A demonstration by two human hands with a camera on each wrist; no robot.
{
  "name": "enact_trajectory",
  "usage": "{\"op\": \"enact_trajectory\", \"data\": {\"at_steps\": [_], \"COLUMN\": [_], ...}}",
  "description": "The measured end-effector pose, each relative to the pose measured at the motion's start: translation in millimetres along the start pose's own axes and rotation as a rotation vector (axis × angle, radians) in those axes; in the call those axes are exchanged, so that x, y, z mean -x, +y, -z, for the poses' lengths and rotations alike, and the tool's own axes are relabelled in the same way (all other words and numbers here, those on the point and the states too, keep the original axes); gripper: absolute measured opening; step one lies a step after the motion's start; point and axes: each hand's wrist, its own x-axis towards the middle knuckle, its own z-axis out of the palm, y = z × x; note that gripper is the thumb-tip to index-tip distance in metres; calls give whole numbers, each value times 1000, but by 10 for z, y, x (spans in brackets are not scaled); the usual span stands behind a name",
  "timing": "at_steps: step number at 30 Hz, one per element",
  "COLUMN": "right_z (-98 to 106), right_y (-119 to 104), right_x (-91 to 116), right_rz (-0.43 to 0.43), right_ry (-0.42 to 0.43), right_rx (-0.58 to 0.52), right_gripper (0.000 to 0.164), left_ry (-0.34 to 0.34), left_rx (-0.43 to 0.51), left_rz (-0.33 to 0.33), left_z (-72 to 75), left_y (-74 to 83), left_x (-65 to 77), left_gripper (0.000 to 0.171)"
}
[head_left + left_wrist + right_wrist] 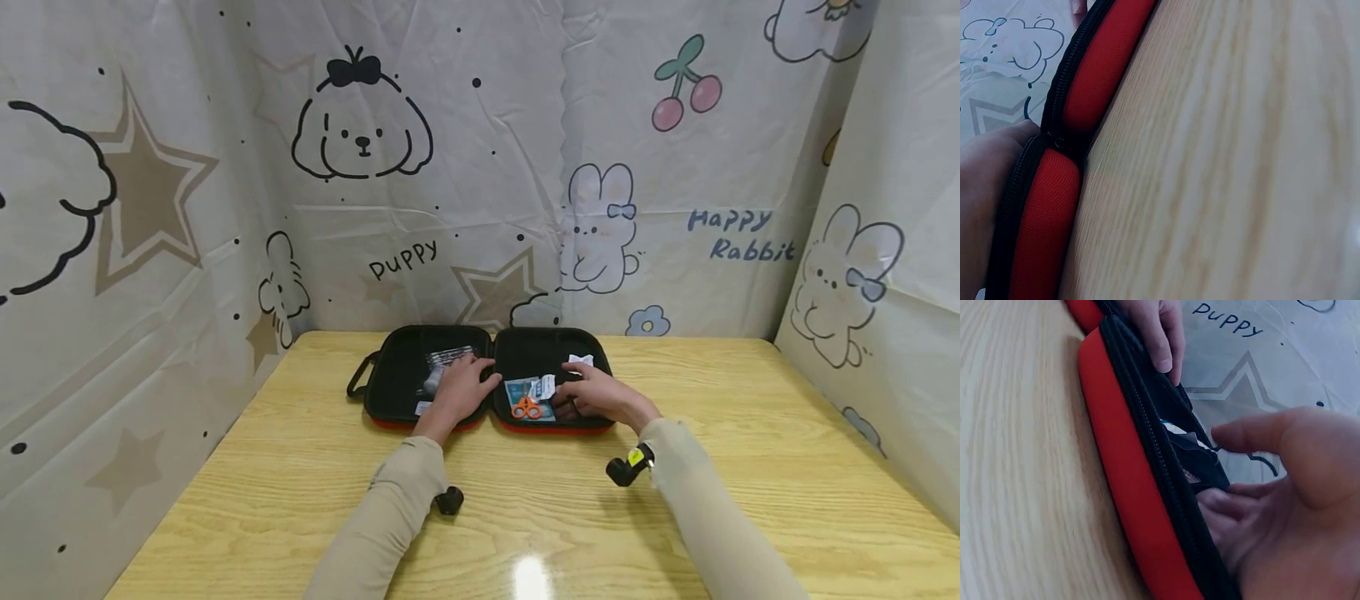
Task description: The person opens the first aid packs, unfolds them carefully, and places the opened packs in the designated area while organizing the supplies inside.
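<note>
An unzipped red case with a black lining [551,427] lies spread flat on the table. My left hand [461,390] reaches over its left half, fingertips at the middle hinge, holding nothing that I can see. Under and beside that hand are clear plastic packets [448,357]. Over the right half is my right hand [600,393], its thumb held apart from the fingers, which dip inside the case in the right wrist view. Near it lie orange-handled scissors [527,407], a blue packet [517,388], a white packet [543,387] and another small white packet [581,360].
The wooden table [525,508] stretches around the case. A black carry handle [360,377] sticks out at the case's left side. Behind stands a printed cloth backdrop [480,167], with further cloth at both sides.
</note>
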Motion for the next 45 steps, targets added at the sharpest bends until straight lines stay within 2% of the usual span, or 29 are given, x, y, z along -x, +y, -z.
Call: {"op": "enact_trajectory", "data": {"at_steps": [4, 7, 13, 18, 22, 31, 36, 45], "right_z": [14, 20, -30, -89, -115, -91, -14, 135], "right_y": [-1, 30, 79, 88, 91, 85, 57, 43], "right_x": [8, -5, -47, -90, -111, -122, -72, 85], "right_rz": [70, 161, 339, 391, 407, 403, 399, 323], "right_ry": [125, 199, 239, 235, 234, 255, 254, 266], "right_rx": [276, 419, 543, 608, 676, 704, 662, 599], "right_gripper": [62, 54, 54, 56, 51, 45, 46, 48], "left_ry": [-5, -9, -4, -3, -2, -1, 8, 9], "left_rx": [0, 3, 5, 5, 0, -7, -4, -10], "left_rz": [1, 1, -1, 0, 2, -5, -12, -11], "left_z": [-1, 1, 1, -4, -25, -34, -22, -5], "left_y": [0, 3, 17, 35, 45, 49, 33, -1], "left_x": [4, 16, 29, 29, 26, 17, 8, -2], "left_gripper": [47, 46, 46, 46, 45, 45, 45, 46]}}
